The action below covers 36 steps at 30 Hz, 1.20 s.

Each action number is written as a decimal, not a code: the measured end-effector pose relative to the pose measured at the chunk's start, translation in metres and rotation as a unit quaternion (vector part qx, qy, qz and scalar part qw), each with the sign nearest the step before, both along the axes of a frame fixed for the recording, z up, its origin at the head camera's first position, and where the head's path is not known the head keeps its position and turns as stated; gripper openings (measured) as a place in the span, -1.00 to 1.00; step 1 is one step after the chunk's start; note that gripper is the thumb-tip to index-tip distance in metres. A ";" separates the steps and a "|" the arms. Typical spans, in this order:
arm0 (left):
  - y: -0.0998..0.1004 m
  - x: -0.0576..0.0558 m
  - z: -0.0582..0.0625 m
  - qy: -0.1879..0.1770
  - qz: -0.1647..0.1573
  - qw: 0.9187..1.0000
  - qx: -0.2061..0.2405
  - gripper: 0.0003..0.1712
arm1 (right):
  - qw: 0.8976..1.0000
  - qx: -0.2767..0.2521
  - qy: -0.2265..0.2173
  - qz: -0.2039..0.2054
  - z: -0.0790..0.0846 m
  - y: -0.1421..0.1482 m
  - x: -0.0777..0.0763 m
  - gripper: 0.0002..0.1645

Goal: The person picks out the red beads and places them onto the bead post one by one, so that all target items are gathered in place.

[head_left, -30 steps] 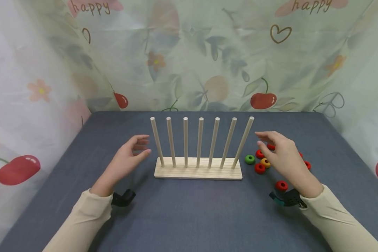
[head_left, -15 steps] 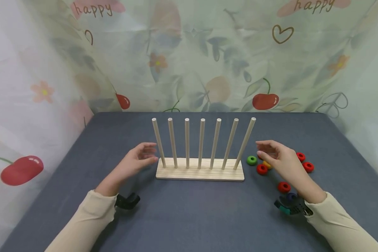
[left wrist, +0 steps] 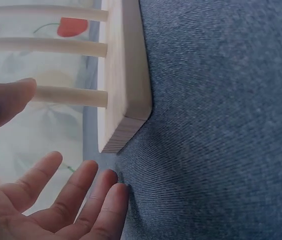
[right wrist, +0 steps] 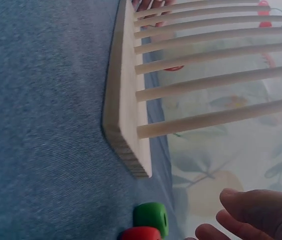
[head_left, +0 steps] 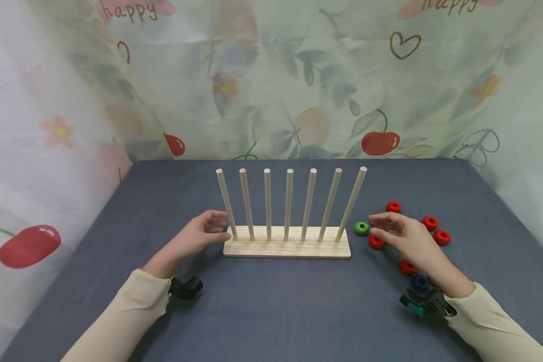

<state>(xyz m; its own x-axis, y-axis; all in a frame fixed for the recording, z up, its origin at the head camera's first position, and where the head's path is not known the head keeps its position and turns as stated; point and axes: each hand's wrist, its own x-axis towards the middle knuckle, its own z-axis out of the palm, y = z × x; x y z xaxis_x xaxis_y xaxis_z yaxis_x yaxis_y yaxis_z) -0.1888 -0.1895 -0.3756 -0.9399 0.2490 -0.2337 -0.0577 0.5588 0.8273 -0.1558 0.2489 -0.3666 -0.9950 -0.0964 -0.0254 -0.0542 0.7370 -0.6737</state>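
Observation:
A pale wooden base [head_left: 287,249] with a row of several upright pegs [head_left: 268,203] stands mid-table. At its left end is my left hand [head_left: 194,236], fingers relaxed and holding nothing; the left wrist view has its fingers [left wrist: 73,200] apart from the base's corner. My right hand [head_left: 407,235], loosely bent and holding nothing, hovers over small rings right of the base. Nearest the base lies a green ring [head_left: 361,229], beside a red ring [head_left: 376,242]. In the right wrist view, the right thumb [right wrist: 253,202] is apart from the green ring [right wrist: 149,216].
Other red rings lie behind [head_left: 393,207] and to the right [head_left: 442,237] of the right hand. A dark blue ring [head_left: 420,283] sits by the right wrist's camera [head_left: 427,301]. A patterned curtain [head_left: 276,80] hangs behind the dark table [head_left: 271,311].
My left hand has moved right and nearer the camera, to the base's left end. My right hand has come lower and nearer, uncovering a far red ring and hiding a yellow one.

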 end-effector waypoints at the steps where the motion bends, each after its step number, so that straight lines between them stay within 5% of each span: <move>1: 0.000 0.000 0.000 -0.002 0.000 1.000 0.000 -0.31 | 1.000 0.001 0.002 0.000 -0.002 0.001 0.000 -0.47; 19: 0.000 -0.005 -0.007 -0.038 -0.019 0.999 -0.006 -0.20 | 0.999 0.010 0.019 0.025 -0.013 0.008 0.003 -0.51; 36: 0.006 -0.012 -0.016 -0.022 -0.046 0.998 -0.022 -0.08 | 0.999 0.021 0.010 0.033 -0.013 0.008 0.000 -0.53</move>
<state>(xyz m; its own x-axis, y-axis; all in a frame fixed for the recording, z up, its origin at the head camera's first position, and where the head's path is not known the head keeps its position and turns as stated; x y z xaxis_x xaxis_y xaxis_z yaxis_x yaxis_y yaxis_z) -0.2007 -0.1830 -0.3917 -0.9020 0.3219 -0.2878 -0.0411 0.5996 0.7992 -0.1557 0.2573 -0.3793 -0.9868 -0.1618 -0.0104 -0.1176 0.7585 -0.6410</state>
